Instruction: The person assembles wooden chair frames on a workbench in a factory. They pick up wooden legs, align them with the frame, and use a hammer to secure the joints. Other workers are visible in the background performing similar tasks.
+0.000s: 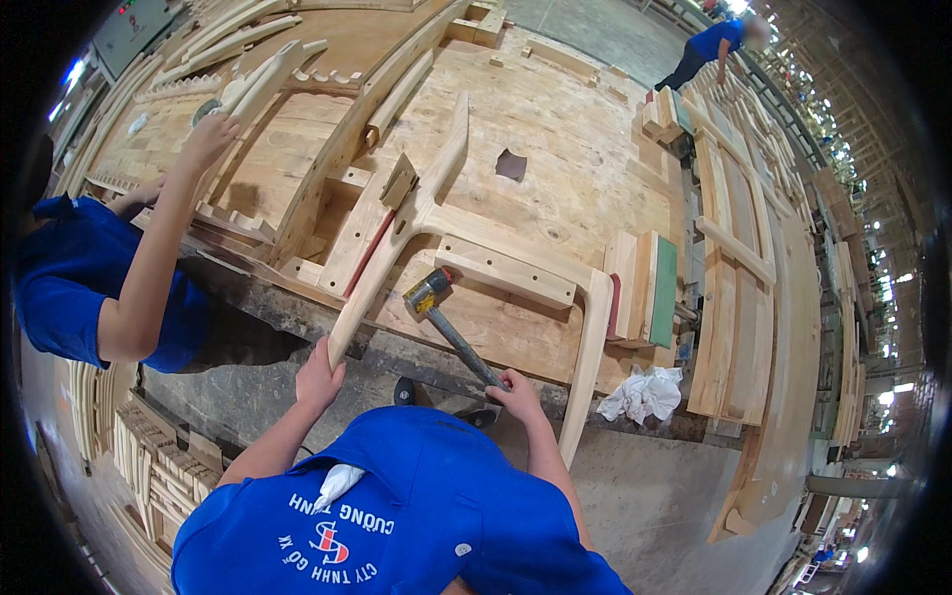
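In front of me on the wooden workbench (555, 119) lies a pale chair frame (501, 236), with two legs toward me joined by a crosspiece and one arm stretching away. My left hand (319, 381) is closed around the near end of its left leg. Between the legs, a mallet (458, 345) with a yellow-and-black head and grey handle is held by my right hand (518, 399), fingers wrapped near the handle's end. The mallet head lies close to a drilled wooden block (506, 270) inside the frame. Against the frame's right corner stands a green-faced wooden block (662, 290).
A crumpled white cloth (643, 395) sits at the bench's near right edge. A dark square sheet (511, 165) lies beyond the frame. At left, a co-worker's hand (210, 137) holds wooden parts. Long boards (732, 327) line the right; another person (709, 50) bends far off.
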`<state>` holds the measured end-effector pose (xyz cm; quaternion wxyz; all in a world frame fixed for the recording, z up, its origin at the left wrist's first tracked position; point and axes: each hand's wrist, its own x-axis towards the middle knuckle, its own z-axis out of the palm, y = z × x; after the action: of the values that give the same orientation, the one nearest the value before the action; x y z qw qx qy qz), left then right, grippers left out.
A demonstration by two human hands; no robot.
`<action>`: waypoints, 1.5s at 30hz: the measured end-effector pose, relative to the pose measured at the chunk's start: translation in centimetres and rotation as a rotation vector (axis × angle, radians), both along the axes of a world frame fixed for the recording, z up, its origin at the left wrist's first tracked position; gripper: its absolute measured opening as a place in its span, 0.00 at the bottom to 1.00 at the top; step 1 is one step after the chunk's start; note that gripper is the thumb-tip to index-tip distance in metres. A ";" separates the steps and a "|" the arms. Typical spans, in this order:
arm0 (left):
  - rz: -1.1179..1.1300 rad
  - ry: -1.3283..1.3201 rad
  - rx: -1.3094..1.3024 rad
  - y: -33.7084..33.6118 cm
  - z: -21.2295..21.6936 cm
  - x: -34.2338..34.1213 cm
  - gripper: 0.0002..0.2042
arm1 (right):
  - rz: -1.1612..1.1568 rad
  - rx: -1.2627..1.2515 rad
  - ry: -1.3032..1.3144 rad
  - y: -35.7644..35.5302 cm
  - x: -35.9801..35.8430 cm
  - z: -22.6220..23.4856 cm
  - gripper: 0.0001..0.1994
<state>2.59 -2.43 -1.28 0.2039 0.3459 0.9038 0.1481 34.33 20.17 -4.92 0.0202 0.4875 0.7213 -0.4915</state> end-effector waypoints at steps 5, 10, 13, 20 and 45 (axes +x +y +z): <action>0.001 -0.006 0.016 -0.1 -0.1 0.0 0.30 | 0.019 0.027 -0.016 0.0 -0.1 0.4 0.20; -0.068 0.202 0.313 0.1 0.4 0.1 0.27 | 0.007 0.033 0.013 -0.2 -0.2 0.7 0.19; -0.126 0.306 0.541 3.5 2.1 -1.1 0.25 | -0.025 0.075 0.027 -0.5 -0.2 0.8 0.19; -0.105 0.040 0.616 16.6 7.3 -6.6 0.27 | -0.127 0.670 0.143 -3.2 1.0 2.7 0.13; -0.312 0.169 0.162 27.1 8.3 -12.4 0.22 | -0.749 0.442 -0.263 -6.7 11.4 2.4 0.26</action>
<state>-9.84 24.70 7.04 0.1192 0.5084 0.8382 0.1573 45.76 13.45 -2.53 -0.1721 0.7657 0.5742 -0.2331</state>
